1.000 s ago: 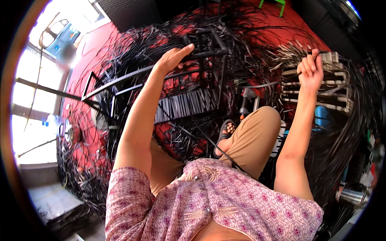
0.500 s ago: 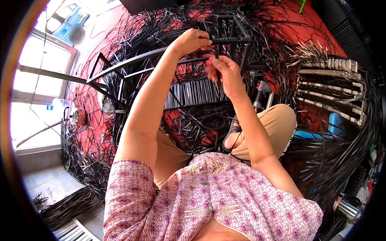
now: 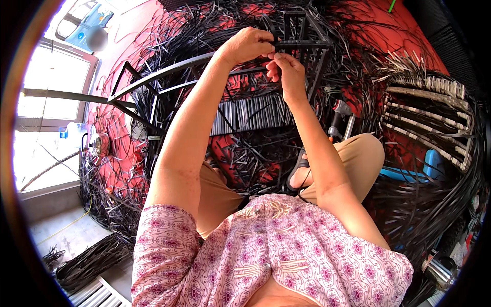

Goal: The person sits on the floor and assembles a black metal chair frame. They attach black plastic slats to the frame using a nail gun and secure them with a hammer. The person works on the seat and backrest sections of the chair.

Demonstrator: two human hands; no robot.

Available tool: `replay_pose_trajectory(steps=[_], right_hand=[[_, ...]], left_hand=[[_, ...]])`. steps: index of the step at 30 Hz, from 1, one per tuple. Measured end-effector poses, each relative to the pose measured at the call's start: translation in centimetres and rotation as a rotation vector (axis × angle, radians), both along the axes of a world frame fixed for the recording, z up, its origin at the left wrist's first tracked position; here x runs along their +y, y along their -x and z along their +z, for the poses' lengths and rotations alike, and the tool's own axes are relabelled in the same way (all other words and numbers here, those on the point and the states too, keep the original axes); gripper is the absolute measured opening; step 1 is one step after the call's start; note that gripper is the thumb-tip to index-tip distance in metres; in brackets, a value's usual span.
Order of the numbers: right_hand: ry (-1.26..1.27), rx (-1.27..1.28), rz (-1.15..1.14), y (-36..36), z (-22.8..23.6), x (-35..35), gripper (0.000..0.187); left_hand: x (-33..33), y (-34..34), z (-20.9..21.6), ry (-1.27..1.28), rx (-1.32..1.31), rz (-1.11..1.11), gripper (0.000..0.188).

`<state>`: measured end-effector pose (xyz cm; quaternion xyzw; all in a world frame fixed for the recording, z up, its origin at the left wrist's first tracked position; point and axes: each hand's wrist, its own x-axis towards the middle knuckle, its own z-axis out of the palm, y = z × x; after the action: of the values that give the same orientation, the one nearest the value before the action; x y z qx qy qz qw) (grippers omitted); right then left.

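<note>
Red floor [image 3: 411, 38]; 2 hands [image 3: 245, 46] outstretched, close tog. at blk frame [image 3: 309, 44].

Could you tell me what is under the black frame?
Beneath the black frame, tangled black strips and patches of red floor show between its bars. The left forearm covers part of that area; what lies there cannot be seen.

The left hand [image 3: 247, 47] and right hand [image 3: 289, 75] come close together at the bar of a black frame [image 3: 307, 44]; what their curled fingers [image 3: 280, 60] pinch is hard to tell. Black strips [image 3: 409, 217] litter the red floor [image 3: 409, 31].
</note>
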<state>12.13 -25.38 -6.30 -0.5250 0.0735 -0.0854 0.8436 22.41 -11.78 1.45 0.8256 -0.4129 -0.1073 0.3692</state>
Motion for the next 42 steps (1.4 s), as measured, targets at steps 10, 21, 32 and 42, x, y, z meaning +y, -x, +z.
replay_pose_trajectory(steps=[10, 21, 32, 42], right_hand=[[-0.036, 0.073, -0.078, -1.1, 1.3, 0.5, 0.022], [-0.141, 0.014, -0.197, -2.6, 1.9, 3.3, 0.018], [0.116, 0.012, -0.277, -2.4, 0.5, 3.4, 0.031], [0.617, 0.078, -0.068, -0.1, 0.5, 0.1, 0.039]], left_hand=[[-0.6, -0.8, -0.8, 0.027, -0.099, 0.116, 0.026], [0.8, -1.9, -1.2, -0.049, -0.631, -0.034, 0.02], [-0.1, 1.4, 0.3, -0.043, -0.423, 0.184, 0.022], [-0.7, 1.5, -0.4, -0.2, -0.591, 0.115, 0.02]])
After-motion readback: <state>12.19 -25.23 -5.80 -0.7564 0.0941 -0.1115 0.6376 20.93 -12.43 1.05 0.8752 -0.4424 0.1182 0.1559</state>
